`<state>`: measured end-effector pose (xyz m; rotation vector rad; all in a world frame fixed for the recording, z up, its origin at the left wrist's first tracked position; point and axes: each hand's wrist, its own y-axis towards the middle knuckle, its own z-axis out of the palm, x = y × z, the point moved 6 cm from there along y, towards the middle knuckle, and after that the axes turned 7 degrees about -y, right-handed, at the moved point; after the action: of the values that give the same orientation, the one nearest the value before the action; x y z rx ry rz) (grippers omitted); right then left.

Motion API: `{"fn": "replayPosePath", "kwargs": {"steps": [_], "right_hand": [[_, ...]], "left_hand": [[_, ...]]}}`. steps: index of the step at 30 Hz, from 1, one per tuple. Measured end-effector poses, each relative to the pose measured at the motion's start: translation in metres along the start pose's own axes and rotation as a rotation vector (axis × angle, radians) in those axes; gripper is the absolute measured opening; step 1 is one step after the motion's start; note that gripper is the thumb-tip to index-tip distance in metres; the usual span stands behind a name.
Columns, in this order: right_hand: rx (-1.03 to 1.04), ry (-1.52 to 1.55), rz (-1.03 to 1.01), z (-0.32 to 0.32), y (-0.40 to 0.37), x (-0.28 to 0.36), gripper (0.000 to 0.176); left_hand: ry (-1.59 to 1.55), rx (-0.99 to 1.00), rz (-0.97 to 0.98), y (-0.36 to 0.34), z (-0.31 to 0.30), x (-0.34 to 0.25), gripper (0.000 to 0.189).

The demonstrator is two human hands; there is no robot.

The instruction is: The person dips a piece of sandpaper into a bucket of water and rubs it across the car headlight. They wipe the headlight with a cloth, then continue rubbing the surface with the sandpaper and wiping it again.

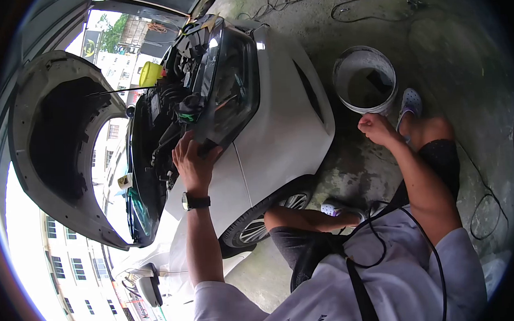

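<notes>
My left hand (194, 157), with a dark watch on the wrist, rests at the rear corner of the car's headlight (231, 87), its fingers spread and a dark piece (208, 145) under or beside the thumb. My right hand (376, 128) hangs near the rim of a white bucket (390, 106), its fingers curled together; what they hold, if anything, is too small to make out. Inside the bucket is liquid with a dark flat object (378, 80) in it. The light-coloured bumper (283, 102) lies between my two hands.
A raised hood (23, 130) stands over the engine bay (163, 107) at the left. A yellow container (150, 74) sits by the engine. The front wheel (260, 226) is near my knee. Cables (365, 19) lie on the floor at the top, and another (488, 193) at the right.
</notes>
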<state>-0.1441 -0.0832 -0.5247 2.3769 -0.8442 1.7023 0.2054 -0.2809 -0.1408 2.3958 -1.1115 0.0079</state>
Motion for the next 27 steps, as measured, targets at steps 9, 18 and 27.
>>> {"fn": "replayPosePath", "kwargs": {"steps": [9, 18, 27], "right_hand": [[-0.073, -0.09, -0.075, -0.013, -0.007, 0.001, 0.029], [0.018, -0.018, 0.023, -0.002, -0.004, 0.011, 0.03], [-0.046, -0.016, -0.051, -0.001, -0.002, 0.007, 0.026]], "left_hand": [[0.036, 0.018, 0.026, -0.033, -0.015, 0.029, 0.049], [0.052, -0.002, 0.011, -0.011, 0.001, -0.002, 0.045], [0.027, -0.017, -0.014, 0.005, 0.018, -0.019, 0.046]]}}
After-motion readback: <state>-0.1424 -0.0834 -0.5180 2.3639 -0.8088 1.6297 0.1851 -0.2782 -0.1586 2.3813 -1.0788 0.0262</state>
